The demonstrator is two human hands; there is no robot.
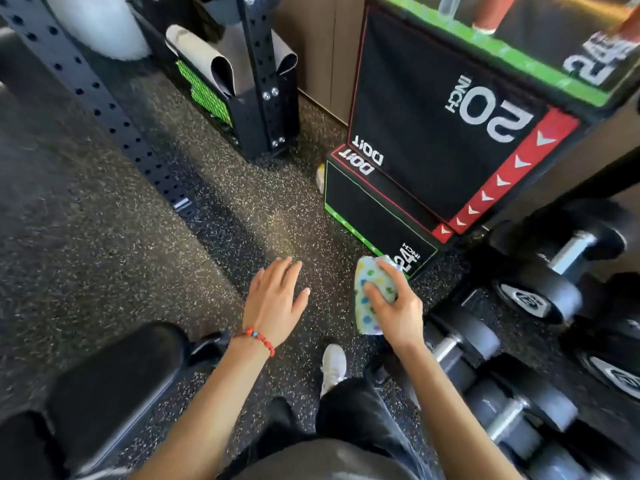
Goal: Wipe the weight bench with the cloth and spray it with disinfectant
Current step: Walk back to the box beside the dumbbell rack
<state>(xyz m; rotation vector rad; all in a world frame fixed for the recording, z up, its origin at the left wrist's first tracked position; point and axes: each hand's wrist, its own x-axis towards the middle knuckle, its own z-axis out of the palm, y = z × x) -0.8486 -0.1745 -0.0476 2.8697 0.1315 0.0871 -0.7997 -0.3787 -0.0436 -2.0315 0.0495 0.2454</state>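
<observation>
The black padded weight bench (104, 386) lies at the lower left, its pad running toward the bottom corner. My right hand (398, 313) grips a bunched white cloth (372, 292) with coloured dots, held in the air over the floor to the right of the bench. With fingers straight and spread, my left hand (273, 299) hovers between bench and cloth and holds nothing. It wears a red bead bracelet at the wrist. A clear spray bottle top (450, 3) shows on the plyo boxes at the top right.
Stacked black plyo boxes (433, 133) marked 20 and 24 inch stand ahead on the right. Dumbbells (540, 292) on a rack fill the right edge. A black perforated rack upright (104, 109) crosses the left. Speckled rubber floor (242, 216) lies between. My white shoe (333, 362) is below.
</observation>
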